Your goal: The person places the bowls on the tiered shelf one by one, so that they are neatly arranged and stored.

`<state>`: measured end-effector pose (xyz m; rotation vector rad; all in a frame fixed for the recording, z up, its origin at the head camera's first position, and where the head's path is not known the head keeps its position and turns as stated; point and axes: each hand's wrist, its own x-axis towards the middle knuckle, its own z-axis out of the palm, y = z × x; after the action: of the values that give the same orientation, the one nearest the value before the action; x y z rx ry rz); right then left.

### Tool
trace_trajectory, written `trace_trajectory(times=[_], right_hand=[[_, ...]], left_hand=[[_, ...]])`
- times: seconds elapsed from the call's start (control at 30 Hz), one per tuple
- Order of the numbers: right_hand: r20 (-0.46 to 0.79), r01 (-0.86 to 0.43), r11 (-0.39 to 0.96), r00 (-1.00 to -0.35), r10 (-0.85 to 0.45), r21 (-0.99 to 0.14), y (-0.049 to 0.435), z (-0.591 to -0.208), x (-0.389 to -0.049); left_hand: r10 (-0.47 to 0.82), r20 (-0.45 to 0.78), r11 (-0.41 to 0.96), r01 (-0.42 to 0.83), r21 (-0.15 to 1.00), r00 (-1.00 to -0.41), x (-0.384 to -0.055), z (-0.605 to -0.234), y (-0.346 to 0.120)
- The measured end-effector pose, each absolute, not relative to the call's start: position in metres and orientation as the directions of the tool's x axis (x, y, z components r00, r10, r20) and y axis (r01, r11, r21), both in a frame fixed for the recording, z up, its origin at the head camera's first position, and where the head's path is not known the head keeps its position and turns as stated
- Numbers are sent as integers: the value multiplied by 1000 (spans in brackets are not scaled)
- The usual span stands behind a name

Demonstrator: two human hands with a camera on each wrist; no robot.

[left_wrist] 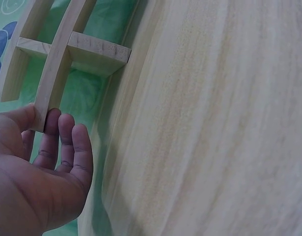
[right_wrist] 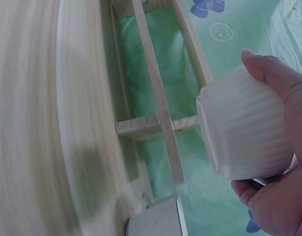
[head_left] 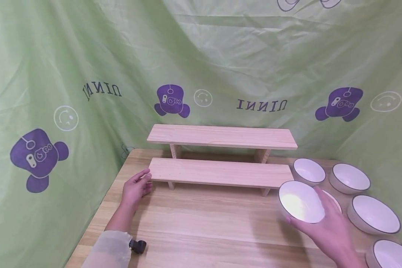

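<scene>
At the left end of a two-tier wooden shelf [head_left: 217, 172], my left hand [head_left: 136, 189] pinches the lower board. In the left wrist view the thumb lies on one face of the board [left_wrist: 55, 81] and a finger on the other. My right hand [head_left: 333, 227] grips a white bowl [head_left: 299, 201] with a dark rim, held up near the shelf's right end. The right wrist view shows the bowl's ribbed outer side [right_wrist: 247, 130] between thumb and fingers. Behind this hand another bowl [head_left: 335, 201] is mostly hidden.
More white bowls stand on the table's right side, among them a back one [head_left: 309, 171], one beside it [head_left: 351, 178] and one further forward [head_left: 375, 215]. Green printed cloth [head_left: 221, 56] hangs around the wooden table [head_left: 194, 223]. A small black object [head_left: 139, 246] is at the left sleeve.
</scene>
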<state>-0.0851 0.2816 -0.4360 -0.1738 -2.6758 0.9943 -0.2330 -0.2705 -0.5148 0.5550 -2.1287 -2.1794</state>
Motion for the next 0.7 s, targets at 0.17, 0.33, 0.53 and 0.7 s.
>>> trace_trajectory(times=[0.17,0.33,0.53,0.7], right_hand=[[226,0,755,-954,197,-656,280,-433,-89],[226,-10,754,-957,184,-657,277,-431,-94],[214,-16,746,-962,170,-666,273,-428,-99],[229,-29,756,-960,161,-654,271,-425,-107]], left_hand=[[-281,-219,-41,-216,976,-935,-233,-515,-271],[-273,-216,-34,-215,976,-938,-234,-515,-271],[-275,-212,-36,-210,977,-938,-235,-515,-270],[-277,-213,-33,-212,977,-937,-234,-514,-272]])
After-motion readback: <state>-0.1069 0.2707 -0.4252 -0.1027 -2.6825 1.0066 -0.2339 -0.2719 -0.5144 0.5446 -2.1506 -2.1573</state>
